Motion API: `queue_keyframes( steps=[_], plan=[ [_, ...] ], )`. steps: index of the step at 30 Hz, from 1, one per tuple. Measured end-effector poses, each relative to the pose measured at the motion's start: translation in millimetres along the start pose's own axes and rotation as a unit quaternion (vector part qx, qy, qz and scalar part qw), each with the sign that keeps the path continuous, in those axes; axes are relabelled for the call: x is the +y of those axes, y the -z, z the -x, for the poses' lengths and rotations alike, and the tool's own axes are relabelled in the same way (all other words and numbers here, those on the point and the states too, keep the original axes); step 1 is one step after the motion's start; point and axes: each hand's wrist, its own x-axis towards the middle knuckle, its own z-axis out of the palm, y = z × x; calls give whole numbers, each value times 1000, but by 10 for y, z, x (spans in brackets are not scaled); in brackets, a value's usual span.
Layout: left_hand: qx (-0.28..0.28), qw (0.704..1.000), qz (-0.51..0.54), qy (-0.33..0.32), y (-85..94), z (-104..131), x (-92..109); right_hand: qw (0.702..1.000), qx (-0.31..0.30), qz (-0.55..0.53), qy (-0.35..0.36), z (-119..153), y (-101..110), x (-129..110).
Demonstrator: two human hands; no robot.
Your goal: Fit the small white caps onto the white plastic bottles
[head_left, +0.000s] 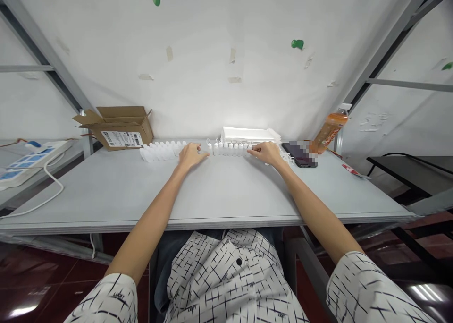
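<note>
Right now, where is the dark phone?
In the head view, the dark phone lies on the table right of centre, between the right hand and the orange drink bottle.

I'd call this a workshop: a plain grey workbench in a metal frame, a tape-marked white panel behind, a power strip at left, rows of small white bottles on the far side.

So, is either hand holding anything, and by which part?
Can't tell for sure. The left hand and right hand flank a row of small white bottles, close to its ends; no clear grip on any bottle shows.
</note>
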Motion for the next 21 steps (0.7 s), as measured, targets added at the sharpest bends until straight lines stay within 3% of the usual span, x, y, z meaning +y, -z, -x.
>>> queue_keyframes(
  steps=[2,6,8,14,18,21],
  plan=[
    [34,999,-11,-17,138,11,-37,1000,4,-1,-1,8,12,12],
    [196,978,-38,-65,404,12,-177,1000,11,-1,8,29,30,20],
    [229,970,-54,-61,476,-3,-279,1000,11,-3,13,40,32,13],
    [188,975,-94,-74,350,-43,-478,999,11,-16,26,70,37,-20],
    [193,973,-105,-73,234,-65,-442,1000,12,-17,19,77,56,-29],
    [217,969,-91,-72,249,-70,-375,1000,22,-20,5,73,92,-16]
  ],
)
